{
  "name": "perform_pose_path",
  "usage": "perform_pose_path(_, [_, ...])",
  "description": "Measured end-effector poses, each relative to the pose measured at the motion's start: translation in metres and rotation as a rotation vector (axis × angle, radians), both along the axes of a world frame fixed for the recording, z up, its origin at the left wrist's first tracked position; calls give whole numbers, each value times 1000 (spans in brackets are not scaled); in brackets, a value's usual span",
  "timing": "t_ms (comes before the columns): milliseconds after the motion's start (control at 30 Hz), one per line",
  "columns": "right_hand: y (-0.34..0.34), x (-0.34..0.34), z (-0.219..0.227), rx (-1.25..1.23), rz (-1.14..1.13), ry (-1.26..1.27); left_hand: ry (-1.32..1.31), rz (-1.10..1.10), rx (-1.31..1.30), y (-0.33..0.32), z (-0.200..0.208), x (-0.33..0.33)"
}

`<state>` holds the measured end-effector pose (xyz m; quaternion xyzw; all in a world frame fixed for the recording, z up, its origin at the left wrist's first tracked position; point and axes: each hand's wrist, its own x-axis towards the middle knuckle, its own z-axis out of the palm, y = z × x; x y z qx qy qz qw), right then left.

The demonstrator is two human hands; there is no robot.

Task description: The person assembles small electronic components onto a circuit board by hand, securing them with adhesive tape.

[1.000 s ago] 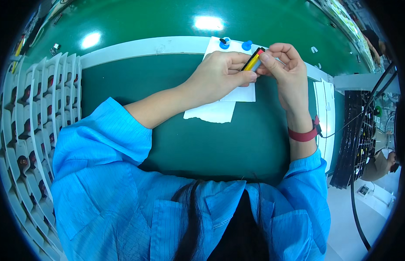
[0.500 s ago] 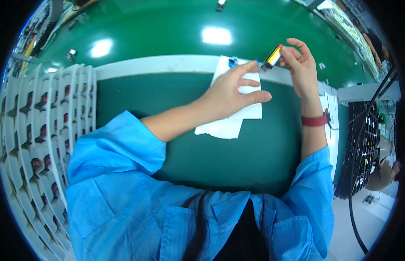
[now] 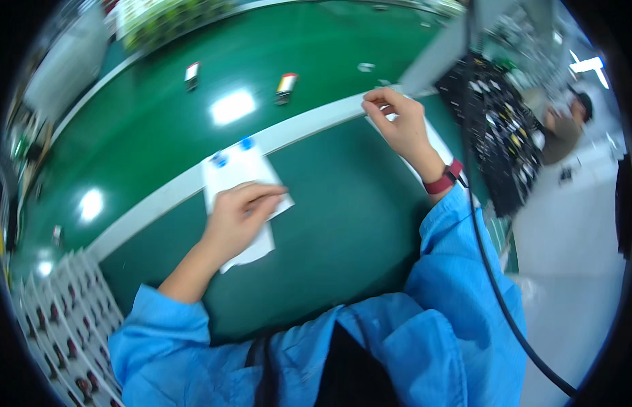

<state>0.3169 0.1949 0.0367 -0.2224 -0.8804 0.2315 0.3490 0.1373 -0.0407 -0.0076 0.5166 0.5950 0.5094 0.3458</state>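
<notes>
My left hand (image 3: pixel 238 220) hovers over white paper sheets (image 3: pixel 238 173), its thumb and fingers drawn together with nothing visible in them. Blue round pieces (image 3: pixel 219 159) sit at the far end of the sheets. Over on the right, my right hand (image 3: pixel 401 129) is loosely curled above the pale rail (image 3: pixel 323 119), thumb and index finger slightly apart, holding nothing that I can see. A red band circles that wrist. Beyond the rail, a small part (image 3: pixel 287 87) coloured red, yellow and white with a dark end lies on the green surface (image 3: pixel 160 115).
Another small red-and-white part (image 3: pixel 192 74) rests farther left. White racks (image 3: pixel 71 325) holding dark and red pieces stand at the lower left. Along the right hang a black cable (image 3: pixel 492 264) and a black tray (image 3: pixel 492 136) of small parts. Another person (image 3: pixel 567 129) is beyond it.
The view has swung to the right. My right hand has let go of the red, yellow and white part, which now lies beyond the rail. My left hand's spread fingers have come together.
</notes>
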Motion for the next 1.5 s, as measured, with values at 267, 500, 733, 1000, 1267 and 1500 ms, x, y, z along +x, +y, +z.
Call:
perform_pose_path(267, [115, 317, 78, 68, -959, -503, -363, -16, -271, 19, 17, -15])
perform_pose_path(500, [172, 262, 52, 166, -633, -596, -280, 78, -242, 11, 11, -4])
perform_pose_path(733, [191, 261, 46, 186, -538, -819, -302, 70, -212, 11, 8, -4])
perform_pose_path(1000, [112, 226, 59, 270, -564, -103, -334, -18, -198, 9, 9, -11])
perform_pose_path(1267, [-24, 25, 60, -658, 292, -107, -460, -36, -162, 8, 9, -17])
perform_pose_path(1500, [-82, -88, 6, -593, 345, -12, -722, 88, 18, 8, 0, -22])
